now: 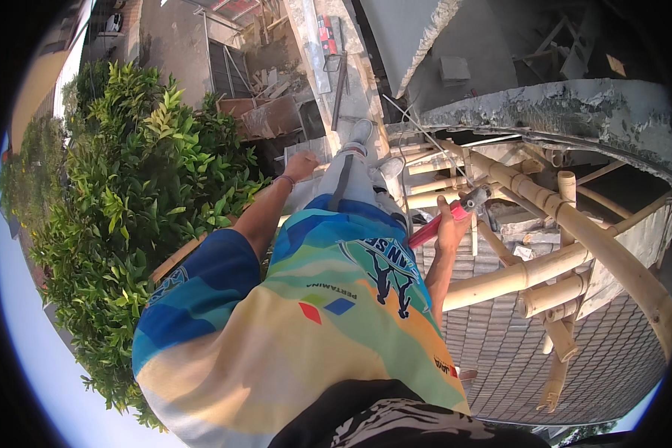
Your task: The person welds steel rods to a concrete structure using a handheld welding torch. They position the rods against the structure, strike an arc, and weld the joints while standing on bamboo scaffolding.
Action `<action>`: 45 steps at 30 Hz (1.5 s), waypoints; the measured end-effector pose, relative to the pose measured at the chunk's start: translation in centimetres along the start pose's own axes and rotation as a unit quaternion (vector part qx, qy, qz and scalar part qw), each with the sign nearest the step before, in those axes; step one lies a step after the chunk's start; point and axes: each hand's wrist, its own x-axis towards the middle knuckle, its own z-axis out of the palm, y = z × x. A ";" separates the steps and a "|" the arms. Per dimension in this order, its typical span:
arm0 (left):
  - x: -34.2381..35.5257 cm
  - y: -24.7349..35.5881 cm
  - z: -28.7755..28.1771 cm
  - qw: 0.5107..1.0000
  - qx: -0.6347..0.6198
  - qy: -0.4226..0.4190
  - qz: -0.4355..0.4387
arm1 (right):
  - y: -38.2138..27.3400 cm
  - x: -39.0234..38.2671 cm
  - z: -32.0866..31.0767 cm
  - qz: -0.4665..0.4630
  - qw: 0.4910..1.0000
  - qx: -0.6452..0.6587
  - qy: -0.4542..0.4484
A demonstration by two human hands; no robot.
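My right hand [449,228] is wrapped round the red handle of a hand tool [425,232]. Its grey metal head points up and away beside the bamboo poles; I cannot make out the exact kind of tool. On the other side, my left hand [300,166] hangs out from my body near the leafy tree, with its fingers curled. Whatever it may hold is too small to make out. Below, my feet in pale shoes [360,133] stand on a narrow concrete ledge [362,67].
Thick bamboo poles [523,276] cross at the right above a tiled roof [493,336]. A dense green tree [142,172] fills the left. Along the ledge lie a dark metal bar [340,93] and a red-and-grey object [327,36]. A rough concrete wall [545,104] curves behind the bamboo.
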 end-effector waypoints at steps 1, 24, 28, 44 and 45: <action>-0.5 -2.2 0.1 0.999 -0.003 -0.007 -0.035 | 0.1 0.3 0.4 -0.015 0.999 -0.029 -0.005; 34.9 -13.7 18.0 0.989 -0.020 -0.013 -0.145 | 15.8 5.4 11.9 -0.014 0.905 -0.424 -0.023; 43.2 -16.3 22.7 0.985 0.011 0.018 -0.171 | 18.7 6.6 12.9 0.076 0.908 -0.413 0.012; 57.5 -24.1 29.0 0.980 0.147 0.108 -0.078 | 21.6 8.5 15.0 0.296 0.841 -0.451 0.041; 56.0 -22.9 28.4 0.977 0.109 0.166 -0.074 | 21.2 8.4 15.1 0.273 0.852 -0.444 0.049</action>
